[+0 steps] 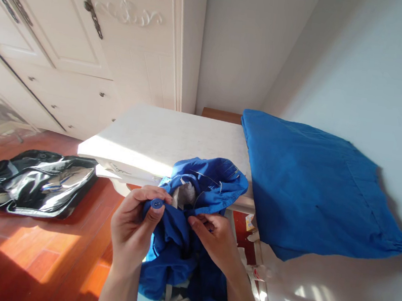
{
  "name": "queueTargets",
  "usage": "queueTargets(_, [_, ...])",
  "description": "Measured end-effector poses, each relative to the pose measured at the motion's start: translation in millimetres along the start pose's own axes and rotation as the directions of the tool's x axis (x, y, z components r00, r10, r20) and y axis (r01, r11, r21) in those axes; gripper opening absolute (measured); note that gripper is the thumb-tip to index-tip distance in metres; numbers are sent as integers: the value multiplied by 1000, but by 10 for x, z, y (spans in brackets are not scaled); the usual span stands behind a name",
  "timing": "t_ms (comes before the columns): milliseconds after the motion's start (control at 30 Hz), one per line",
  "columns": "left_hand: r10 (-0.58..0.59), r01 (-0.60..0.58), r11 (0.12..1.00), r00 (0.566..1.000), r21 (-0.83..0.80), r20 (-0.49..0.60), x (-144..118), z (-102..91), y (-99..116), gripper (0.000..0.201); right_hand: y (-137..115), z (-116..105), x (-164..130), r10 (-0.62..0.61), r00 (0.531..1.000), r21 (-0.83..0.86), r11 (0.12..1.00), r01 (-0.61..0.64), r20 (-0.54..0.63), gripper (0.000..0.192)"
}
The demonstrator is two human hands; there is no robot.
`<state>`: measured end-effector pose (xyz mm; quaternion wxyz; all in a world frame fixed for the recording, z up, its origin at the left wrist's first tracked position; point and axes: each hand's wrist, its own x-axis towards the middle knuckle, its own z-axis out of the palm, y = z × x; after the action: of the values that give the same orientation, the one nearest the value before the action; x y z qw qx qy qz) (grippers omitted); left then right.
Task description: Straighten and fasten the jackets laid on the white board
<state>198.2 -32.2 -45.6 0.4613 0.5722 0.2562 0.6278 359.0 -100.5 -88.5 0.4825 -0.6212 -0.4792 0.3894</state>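
Note:
A bunched blue garment [211,182] hangs between my hands, close to my body, and its upper folds overlap the front edge of the white table. My left hand [134,221] pinches its edge, with a round blue button [156,203] showing between thumb and forefinger. On the other side of the opening, my right hand [214,237] grips the cloth between thumb and curled fingers. Some pale lining shows inside the opening. A second blue piece of clothing [315,191], folded flat, lies at the table's right end and reaches past it.
A white table [188,134] stands in front of me, by a cream wardrobe [132,51]. An open black suitcase [32,181] with packed things lies on the red wooden floor [71,247] at left. A pale wall [382,81] borders the right.

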Motion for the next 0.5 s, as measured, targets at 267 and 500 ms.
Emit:
queueTargets(267, [-90,156,834,985,529,-149,109,-313,-158,18,-37,-43,-48,-59,996,54,997,62,-65,34])
queueTargets(500, [255,-460,695,876,552,408,20,-128,108,42,-99,-29,-97,-143,986,26,989,146,-84,36])
